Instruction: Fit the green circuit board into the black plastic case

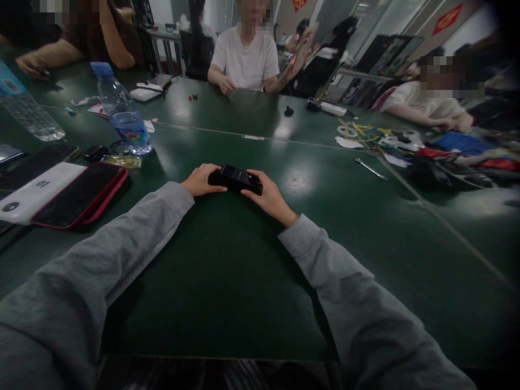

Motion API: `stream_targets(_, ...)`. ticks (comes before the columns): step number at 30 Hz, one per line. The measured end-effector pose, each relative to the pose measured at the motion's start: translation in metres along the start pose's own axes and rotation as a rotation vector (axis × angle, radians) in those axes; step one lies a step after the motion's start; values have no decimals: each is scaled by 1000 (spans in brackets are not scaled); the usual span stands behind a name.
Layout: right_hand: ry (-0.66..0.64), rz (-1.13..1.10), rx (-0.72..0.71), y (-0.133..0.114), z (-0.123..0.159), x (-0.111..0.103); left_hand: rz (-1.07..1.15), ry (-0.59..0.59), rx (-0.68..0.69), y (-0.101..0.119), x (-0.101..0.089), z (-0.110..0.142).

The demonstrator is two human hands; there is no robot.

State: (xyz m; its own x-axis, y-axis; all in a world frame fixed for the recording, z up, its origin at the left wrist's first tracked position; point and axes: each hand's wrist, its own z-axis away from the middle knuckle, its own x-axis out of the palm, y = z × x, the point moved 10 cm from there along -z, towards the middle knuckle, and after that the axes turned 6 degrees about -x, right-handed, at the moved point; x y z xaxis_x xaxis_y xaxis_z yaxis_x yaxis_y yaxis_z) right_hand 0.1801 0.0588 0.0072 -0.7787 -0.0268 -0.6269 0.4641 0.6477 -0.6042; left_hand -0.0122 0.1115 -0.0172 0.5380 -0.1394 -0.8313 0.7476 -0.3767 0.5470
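Observation:
A small black box-shaped device (235, 177) with a dark screen and a row of small markings on its top face is held over the green table (219, 271). My left hand (203, 180) grips its left end, thumb along the near side. Around the right end closes my right hand (268, 194), thumb also on the near side. I cannot tell whether the device's underside touches the table. Its exact kind is not clear from here.
Left stand two water bottles (129, 127), near a phone in a red case (81, 195) and a white device (44, 187). A wrench (370, 169) lies at right, before tangled cables (374, 132). A person in a white shirt (246, 59) sits opposite; others sit at both sides.

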Motion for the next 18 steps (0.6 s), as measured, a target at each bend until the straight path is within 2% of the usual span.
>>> stream_targets(18, 13, -38, 11, -4, 0, -3, -22, -15, -5, 0, 1, 1)
